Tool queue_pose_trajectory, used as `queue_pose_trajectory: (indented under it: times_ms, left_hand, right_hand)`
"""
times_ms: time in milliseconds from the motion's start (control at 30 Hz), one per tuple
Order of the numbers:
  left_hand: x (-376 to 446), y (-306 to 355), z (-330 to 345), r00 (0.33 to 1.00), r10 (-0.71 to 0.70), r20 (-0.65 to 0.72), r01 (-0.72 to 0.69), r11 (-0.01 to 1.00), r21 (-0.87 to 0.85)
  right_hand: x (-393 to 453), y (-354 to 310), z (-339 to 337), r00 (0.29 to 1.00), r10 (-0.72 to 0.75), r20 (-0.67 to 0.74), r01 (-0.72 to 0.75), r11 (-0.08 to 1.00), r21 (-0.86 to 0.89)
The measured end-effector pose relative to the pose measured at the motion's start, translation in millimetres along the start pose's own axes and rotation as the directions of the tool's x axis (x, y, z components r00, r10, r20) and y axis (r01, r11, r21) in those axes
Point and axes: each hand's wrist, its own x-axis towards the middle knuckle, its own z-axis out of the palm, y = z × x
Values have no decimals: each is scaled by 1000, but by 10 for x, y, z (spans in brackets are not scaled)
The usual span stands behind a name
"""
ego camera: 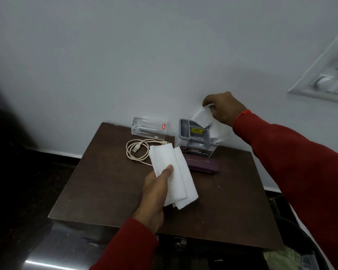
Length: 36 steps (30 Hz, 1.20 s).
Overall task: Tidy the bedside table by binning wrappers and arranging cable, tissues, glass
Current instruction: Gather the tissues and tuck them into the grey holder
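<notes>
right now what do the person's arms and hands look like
Both arms wear long red sleeves reaching the wrists. The left hand and right hand are bare, with no gloves or rings visible. A thin red-orange thread circles the right wrist at the cuff.

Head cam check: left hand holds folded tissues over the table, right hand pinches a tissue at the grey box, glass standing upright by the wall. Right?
One thing is off: the glass is not upright; the head view shows it lying on its side by the wall, behind the coiled cable. The rest holds: the left hand holds folded tissues over the table, and the right hand pinches a tissue at the grey box.
</notes>
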Motion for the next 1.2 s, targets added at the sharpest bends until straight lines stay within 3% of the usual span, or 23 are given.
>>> queue_pose_trajectory:
  times_ms: [133,267,433,600,733,800,1067,1200]
  left_hand:
    - [56,8,7,1000,7,-11,-7,1000,2]
    - [110,9,9,1000,11,-18,-11,1000,10]
    - [151,10,14,1000,12,-13,-12,1000,16]
    - [165,13,12,1000,2,-14,-2,1000,23]
    - [170,10,6,1000,5,-17,-4,999,37]
    - [168,1,6,1000,0,-25,1,999,46]
    - [159,-29,31,1000,14,-26,-12,998,54]
    - [150,-29,30,1000,20,-18,-19,999,46]
  right_hand:
    - [18,-44,25,996,-36,83,41,997,-67]
    - [47,-111,116,964,-66,257,101,987,-125]
    - [67,-216,270,950,-63,306,93,992,-85]
    - [-6,-184,255,972,-67,224,65,998,19]
    - [-98,-72,209,989,-129,-74,134,989,64]
    - [-116,-33,209,983,-111,-146,134,978,160]
    - [-95,42,258,1000,-4,-6,6,962,273]
    - [-106,13,289,989,64,-132,-6,919,395]
